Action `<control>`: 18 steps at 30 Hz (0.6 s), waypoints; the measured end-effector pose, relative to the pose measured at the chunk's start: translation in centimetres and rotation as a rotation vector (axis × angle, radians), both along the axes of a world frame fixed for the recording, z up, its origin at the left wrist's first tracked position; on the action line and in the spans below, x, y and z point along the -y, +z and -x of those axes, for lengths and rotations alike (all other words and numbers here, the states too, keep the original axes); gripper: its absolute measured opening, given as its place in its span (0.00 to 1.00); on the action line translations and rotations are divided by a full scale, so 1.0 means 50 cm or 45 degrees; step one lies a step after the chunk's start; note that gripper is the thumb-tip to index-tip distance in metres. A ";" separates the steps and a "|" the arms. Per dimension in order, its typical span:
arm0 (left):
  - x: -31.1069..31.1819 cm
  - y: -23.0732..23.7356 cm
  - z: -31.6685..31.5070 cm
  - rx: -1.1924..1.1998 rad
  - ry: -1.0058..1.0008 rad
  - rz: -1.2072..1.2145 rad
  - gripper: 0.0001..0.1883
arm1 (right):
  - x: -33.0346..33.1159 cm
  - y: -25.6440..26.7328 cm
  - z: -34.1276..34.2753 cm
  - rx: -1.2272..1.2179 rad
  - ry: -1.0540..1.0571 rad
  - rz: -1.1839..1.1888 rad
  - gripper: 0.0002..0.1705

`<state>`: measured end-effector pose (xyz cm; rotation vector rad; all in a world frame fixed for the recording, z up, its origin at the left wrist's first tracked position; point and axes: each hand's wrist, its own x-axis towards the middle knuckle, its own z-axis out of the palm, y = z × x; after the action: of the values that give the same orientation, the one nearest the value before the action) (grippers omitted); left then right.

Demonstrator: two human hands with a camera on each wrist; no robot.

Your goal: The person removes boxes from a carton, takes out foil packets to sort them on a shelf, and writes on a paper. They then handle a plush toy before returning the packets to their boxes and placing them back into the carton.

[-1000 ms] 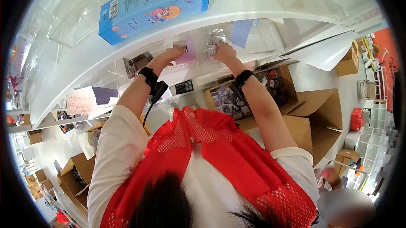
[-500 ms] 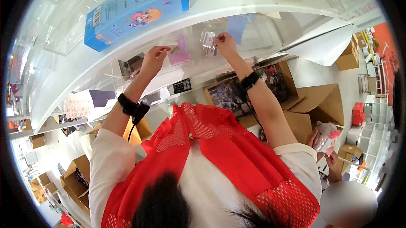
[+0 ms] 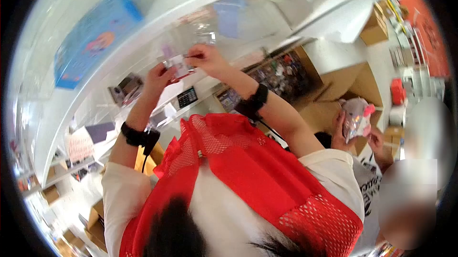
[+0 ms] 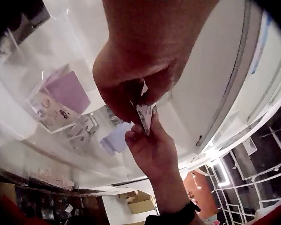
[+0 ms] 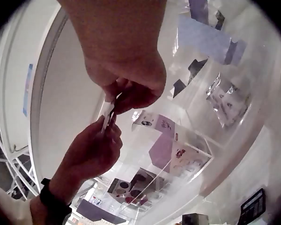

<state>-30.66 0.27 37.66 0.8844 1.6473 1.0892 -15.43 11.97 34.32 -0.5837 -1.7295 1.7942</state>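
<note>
Both hands meet over the shelf around a small packet [image 3: 180, 67] with a pale card in it. The left hand [image 3: 156, 79] pinches its near left side, and the right hand [image 3: 208, 60] pinches its other side. In the left wrist view the packet [image 4: 145, 117] stands edge-on between the left hand [image 4: 138, 79] and the right hand [image 4: 155, 149]. The right wrist view has the packet [image 5: 108, 115] between the fingers of the right hand [image 5: 131, 79] and the left hand [image 5: 91, 152]. Its printing is too blurred to read.
A blue box [image 3: 95, 40] lies on the upper clear shelf. Below are a black calculator [image 3: 187, 97], a clear bin with a purple card [image 5: 162, 151], and a silvery packet [image 5: 224, 99]. Open cardboard boxes [image 3: 350, 83] stand right, near another person holding a wrapped plush toy [image 3: 357, 118].
The right hand has brought the packet left and nearer the body, and the left hand, empty half a second ago, now grips it too. The head view has shifted.
</note>
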 end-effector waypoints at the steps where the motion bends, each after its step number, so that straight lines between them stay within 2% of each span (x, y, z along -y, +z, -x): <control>1: 0.000 0.005 -0.008 0.121 0.045 -0.041 0.09 | 0.000 -0.015 0.002 -0.036 0.001 0.009 0.11; 2: 0.002 -0.022 0.013 0.032 -0.023 0.043 0.09 | -0.002 -0.032 0.006 0.019 -0.016 -0.077 0.12; 3: 0.004 0.004 -0.011 0.148 0.040 0.036 0.09 | -0.006 -0.045 0.006 0.078 -0.030 -0.161 0.14; 5: 0.003 -0.004 -0.015 0.213 0.041 0.010 0.09 | 0.011 -0.026 -0.008 -0.019 -0.081 -0.147 0.10; 11: -0.002 -0.015 -0.014 0.189 -0.002 0.079 0.09 | 0.016 -0.002 -0.039 0.035 -0.025 -0.069 0.11; 12: -0.006 -0.010 -0.013 0.173 -0.018 0.088 0.09 | 0.013 -0.009 -0.040 -0.019 -0.025 -0.131 0.11; 15: -0.008 0.004 -0.030 0.191 -0.008 0.053 0.07 | 0.000 -0.024 -0.044 -0.003 -0.054 -0.006 0.12; 18: -0.008 0.000 -0.022 0.312 0.059 -0.042 0.05 | -0.039 -0.061 -0.042 0.220 -0.269 -0.382 0.11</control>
<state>-29.56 0.68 37.68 0.7060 1.4561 1.2087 -13.36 13.90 31.24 -0.7766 -1.9257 1.3415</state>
